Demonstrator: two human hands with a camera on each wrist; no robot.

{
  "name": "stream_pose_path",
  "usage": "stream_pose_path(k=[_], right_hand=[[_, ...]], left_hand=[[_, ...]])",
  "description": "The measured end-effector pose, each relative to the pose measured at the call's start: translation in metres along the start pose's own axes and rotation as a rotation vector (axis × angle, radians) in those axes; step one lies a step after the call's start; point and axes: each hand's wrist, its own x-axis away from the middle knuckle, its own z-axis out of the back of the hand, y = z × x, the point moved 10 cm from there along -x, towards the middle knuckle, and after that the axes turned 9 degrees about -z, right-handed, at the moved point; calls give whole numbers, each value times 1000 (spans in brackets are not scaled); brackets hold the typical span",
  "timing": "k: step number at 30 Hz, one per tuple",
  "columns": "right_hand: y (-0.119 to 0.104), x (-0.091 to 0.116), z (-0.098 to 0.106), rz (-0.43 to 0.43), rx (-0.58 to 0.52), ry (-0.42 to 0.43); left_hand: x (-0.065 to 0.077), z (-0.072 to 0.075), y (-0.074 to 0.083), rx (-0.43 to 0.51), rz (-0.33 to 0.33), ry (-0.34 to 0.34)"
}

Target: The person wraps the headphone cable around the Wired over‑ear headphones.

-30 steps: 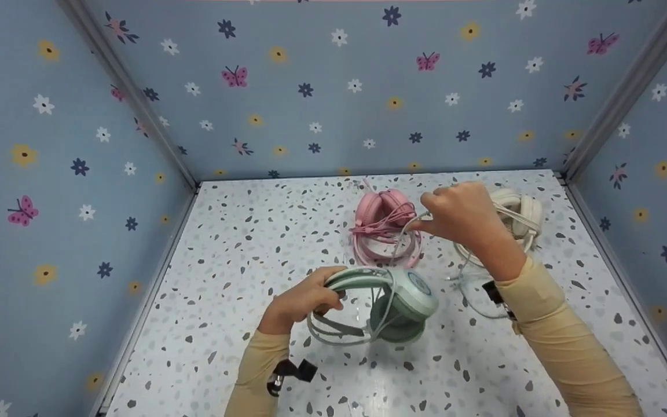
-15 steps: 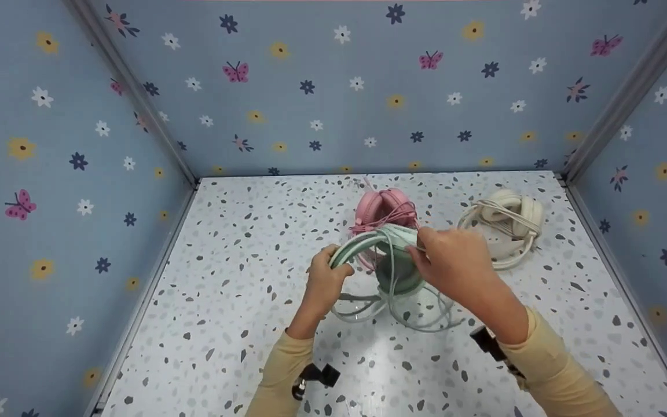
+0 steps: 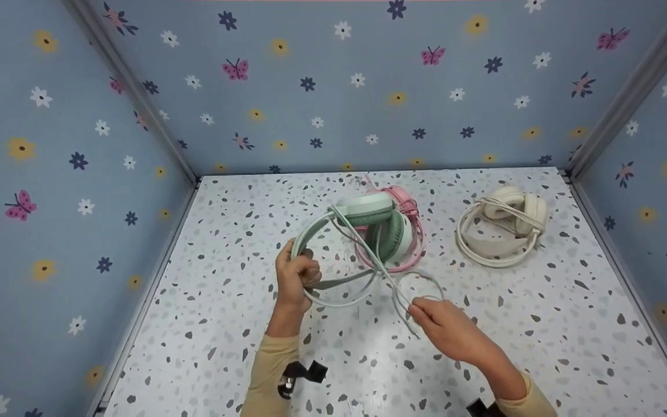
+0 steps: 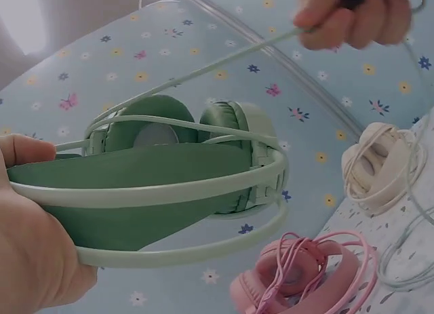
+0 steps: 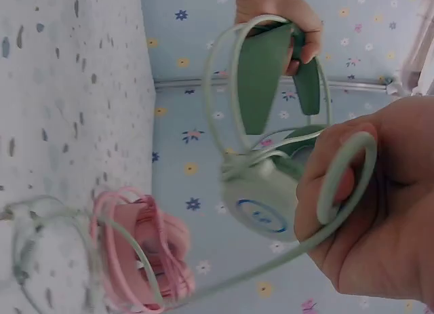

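My left hand (image 3: 294, 277) grips the headband of the mint green headphones (image 3: 366, 209), holding them up with the ear cups pointing away to the right. Their pale green cable (image 3: 388, 277) crosses the band and runs down to my right hand (image 3: 448, 325), which pinches it. In the right wrist view a loop of the cable (image 5: 352, 171) curls around the fingers. The left wrist view shows the cable stretched between the ear cup (image 4: 156, 124) and the right hand (image 4: 356, 19). A loose length of cable hangs near the right hand.
Pink headphones (image 3: 417, 246) with bundled cable lie behind the green pair, partly covered by it in the head view. White headphones (image 3: 498, 248) with wrapped cable lie at the back right of the speckled table (image 3: 223, 220). Flower-patterned panels (image 3: 333, 81) enclose the back and sides.
My left hand has moved left and turned the green headphones, so the ear cups now lie farther back. My right hand has drawn the cable down toward the front.
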Motion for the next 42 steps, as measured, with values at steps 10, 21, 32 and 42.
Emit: stream_pose_path(k=[10,21,32,42], right_hand=[[79,11,-1,-106,-5,103],[179,42,38,-374,-176,184],[193,-10,81,-360,102,219],[111,-68,149,-193,447,482]], left_hand=[[-12,32,33,363,-47,74],[-10,58,69,991,83,-71],[11,0,79,828,259,-670],[34,-47,56,6,281,-1106]])
